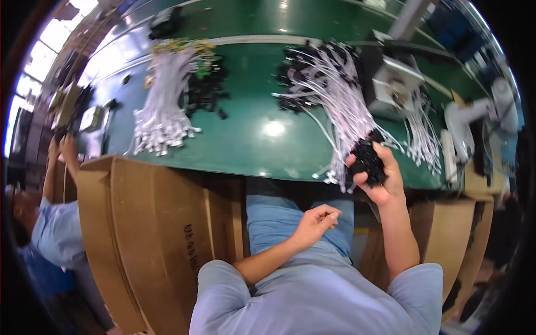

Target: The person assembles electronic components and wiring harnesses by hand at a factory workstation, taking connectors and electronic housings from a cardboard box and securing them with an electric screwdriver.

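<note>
At the bench's near edge, right of the middle, my right hand [387, 177] is closed around a clump of small black plastic pieces [367, 162]. It is raised just in front of a bundle of white cables [340, 95], whose white ends hang toward me. My left hand [317, 224] hovers over my lap, its fingers curled in and the thumb against them. Whether anything sits inside those fingers is hidden. More black parts [296, 72] lie under and beside the cable bundle.
On the green bench [251, 134], another bundle of white cables [162, 100] lies left, beside a black heap [206, 89]. A metal box-shaped device [396, 84] stands right, near more cables [422, 134]. Cardboard boxes [151, 223] flank my legs. A co-worker [58, 223] works at far left.
</note>
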Demonstrator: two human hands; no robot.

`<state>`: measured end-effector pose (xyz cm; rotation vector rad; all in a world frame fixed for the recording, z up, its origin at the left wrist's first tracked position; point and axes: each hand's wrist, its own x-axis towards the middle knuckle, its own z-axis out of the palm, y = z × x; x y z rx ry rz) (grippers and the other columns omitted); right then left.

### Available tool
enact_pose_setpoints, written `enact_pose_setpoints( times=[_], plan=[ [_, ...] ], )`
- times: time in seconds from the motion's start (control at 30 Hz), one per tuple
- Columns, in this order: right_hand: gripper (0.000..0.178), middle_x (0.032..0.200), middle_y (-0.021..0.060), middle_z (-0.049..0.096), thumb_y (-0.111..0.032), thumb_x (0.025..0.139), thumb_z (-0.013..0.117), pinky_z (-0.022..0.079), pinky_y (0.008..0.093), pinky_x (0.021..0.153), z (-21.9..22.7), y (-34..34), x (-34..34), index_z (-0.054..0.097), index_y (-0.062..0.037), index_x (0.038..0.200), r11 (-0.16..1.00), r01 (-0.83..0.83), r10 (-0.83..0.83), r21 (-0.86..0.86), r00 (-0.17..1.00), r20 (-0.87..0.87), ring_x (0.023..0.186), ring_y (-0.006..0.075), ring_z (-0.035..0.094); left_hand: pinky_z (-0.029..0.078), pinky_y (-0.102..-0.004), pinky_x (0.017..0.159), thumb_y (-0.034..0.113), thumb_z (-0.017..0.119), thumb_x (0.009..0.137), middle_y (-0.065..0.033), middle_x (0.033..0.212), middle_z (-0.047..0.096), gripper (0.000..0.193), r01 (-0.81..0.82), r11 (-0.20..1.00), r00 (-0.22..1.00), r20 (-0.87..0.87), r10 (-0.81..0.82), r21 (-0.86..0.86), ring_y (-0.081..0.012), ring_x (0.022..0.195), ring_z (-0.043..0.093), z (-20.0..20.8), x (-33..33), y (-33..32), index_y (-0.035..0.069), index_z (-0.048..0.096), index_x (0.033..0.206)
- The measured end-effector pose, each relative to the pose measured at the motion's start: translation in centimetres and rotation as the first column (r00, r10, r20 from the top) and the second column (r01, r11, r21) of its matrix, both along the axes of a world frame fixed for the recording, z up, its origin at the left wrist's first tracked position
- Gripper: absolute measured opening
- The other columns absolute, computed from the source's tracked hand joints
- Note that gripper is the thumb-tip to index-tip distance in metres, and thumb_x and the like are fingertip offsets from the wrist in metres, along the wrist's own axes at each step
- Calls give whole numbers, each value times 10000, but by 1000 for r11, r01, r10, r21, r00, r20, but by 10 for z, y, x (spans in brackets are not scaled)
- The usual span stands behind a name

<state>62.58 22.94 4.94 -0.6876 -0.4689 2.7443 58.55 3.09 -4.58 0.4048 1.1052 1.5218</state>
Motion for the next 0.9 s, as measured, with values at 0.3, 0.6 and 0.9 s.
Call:
enact_pose_setpoints(
  times=[0.3,0.6,0.9],
  plan=[
    [478,939,68,564,-105,788,703,520,340,487,26,-61,-266,478,-134,1209,785,-406,386,468,911,143,745,220,617,476,-410,844,205,507,951,-162,1135,523,351,-763,635,620,417,664,123,-296,980,565,62,-185,-21,41,417,1248],
    [709,1184,204,522,-254,572,808,488,344,863,-19,-101,-426,555,-68,1208,-71,-420,189,905,885,425,1013,284,569,453,-468,930,180,593,875,-154,1145,512,471,-833,549,516,445,732,65,-298,1020,540,42,-272,-14,56,395,1283],
    [756,1282,210,525,-467,722,737,399,365,997,44,-122,-429,508,-25,1291,-223,-385,237,896,870,433,1205,290,497,465,-465,918,161,553,898,-170,1132,532,391,-858,509,492,385,781,65,-320,1017,558,37,-291,-20,40,428,1249]
  ],
)
